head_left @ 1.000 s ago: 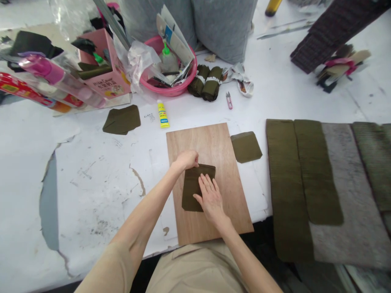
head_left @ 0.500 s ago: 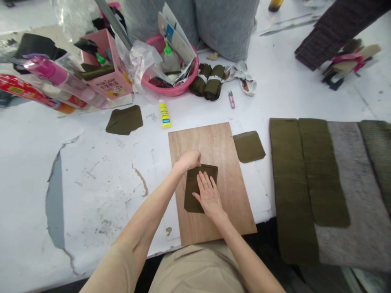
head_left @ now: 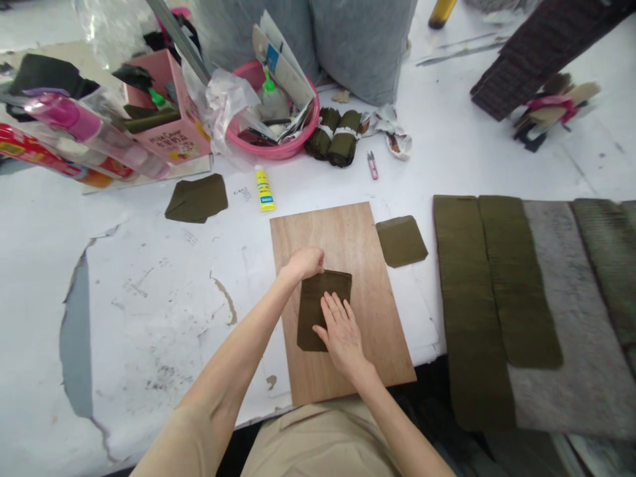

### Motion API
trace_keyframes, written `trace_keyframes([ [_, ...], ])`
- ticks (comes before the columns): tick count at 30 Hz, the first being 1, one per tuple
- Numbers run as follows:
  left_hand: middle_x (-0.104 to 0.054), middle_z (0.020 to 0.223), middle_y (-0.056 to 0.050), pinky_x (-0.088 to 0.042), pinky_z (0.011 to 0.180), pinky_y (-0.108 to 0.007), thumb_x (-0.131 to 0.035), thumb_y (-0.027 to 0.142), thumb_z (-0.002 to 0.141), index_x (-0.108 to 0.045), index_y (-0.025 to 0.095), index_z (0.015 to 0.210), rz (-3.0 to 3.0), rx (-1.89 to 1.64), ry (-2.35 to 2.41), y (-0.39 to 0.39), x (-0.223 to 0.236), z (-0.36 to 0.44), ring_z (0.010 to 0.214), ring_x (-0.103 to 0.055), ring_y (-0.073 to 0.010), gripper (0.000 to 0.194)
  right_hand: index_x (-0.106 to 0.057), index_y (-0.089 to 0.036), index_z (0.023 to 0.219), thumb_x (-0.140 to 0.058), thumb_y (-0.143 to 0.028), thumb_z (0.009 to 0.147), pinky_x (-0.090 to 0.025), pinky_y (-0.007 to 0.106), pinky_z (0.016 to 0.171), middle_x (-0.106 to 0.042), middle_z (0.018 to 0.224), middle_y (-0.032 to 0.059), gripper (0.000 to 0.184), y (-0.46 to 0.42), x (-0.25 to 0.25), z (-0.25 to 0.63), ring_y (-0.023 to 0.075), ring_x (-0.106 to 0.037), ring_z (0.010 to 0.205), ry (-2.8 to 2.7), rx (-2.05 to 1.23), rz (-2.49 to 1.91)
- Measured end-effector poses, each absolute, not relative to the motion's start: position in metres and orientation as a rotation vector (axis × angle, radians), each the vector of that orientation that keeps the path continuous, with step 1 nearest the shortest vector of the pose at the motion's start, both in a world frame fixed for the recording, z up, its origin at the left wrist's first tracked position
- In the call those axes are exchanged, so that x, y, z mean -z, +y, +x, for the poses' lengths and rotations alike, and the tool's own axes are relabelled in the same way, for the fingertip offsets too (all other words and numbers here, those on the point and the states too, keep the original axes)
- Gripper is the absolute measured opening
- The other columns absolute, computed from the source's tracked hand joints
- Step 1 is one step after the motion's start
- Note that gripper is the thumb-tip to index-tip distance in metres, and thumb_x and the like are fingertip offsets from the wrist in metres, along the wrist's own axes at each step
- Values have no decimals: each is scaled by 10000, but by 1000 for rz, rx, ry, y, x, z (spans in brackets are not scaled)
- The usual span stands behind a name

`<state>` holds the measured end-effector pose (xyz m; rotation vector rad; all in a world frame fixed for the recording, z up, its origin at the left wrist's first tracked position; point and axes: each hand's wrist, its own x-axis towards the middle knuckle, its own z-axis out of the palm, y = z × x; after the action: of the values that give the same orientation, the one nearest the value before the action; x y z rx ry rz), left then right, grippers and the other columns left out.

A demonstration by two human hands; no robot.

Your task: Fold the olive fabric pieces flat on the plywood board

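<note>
An olive-green fabric piece with cut lower corners and a folded-looking top edge lies on a wooden board. At its top left, my left hand is closed, fingers curled and thumb pressed at the fabric's upper edge; the fingertips are partly hidden. My right hand rests flat on the middle and right of the same piece, fingers stretched out. Just right of the board is another olive fabric piece. More olive pieces lie overlapped at the left, near a yellow glue tube.
Pink thread snips and tied olive fabric rolls lie beyond the board. A pink basket, a pink box and bottles stand at the back left. Large olive and grey fabric panels overhang the table edge at right.
My right hand has slid slightly down the fabric, toward my body, showing more of its top part. My left hand stays at the upper edge. The whole view has shifted slightly.
</note>
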<state>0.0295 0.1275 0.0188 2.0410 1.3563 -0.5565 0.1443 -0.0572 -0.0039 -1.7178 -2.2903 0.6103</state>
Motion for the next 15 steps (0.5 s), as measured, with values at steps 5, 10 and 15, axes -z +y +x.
trace_keyframes([
  [5, -689, 892, -75, -458, 702, -261, -645, 281, 716, -664, 190, 818, 2046, 543, 1363, 126, -16, 28, 847, -633, -202, 138, -220, -97, 1455, -490, -342, 907, -212, 469, 1138, -222, 1516, 122, 658, -50, 9, 143, 248, -130, 1416, -2270, -568, -1790],
  [10, -690, 871, -74, -459, 686, -262, -652, 278, 709, -665, 188, 815, 2035, 538, 1371, 125, -16, 28, 834, -635, -206, 140, -238, -101, 1450, -467, -339, 918, -210, 443, 1142, -269, 1504, 108, 625, -63, 7, 147, 222, -155, 1412, -2265, -590, -1829],
  [15, -691, 887, -75, -457, 688, -263, -644, 282, 713, -664, 190, 825, 2031, 545, 1370, 126, -14, 28, 833, -633, -204, 146, -191, -102, 1464, -465, -365, 917, -206, 470, 1137, -229, 1514, 123, 666, -50, 9, 147, 247, -145, 1413, -2273, -564, -1780],
])
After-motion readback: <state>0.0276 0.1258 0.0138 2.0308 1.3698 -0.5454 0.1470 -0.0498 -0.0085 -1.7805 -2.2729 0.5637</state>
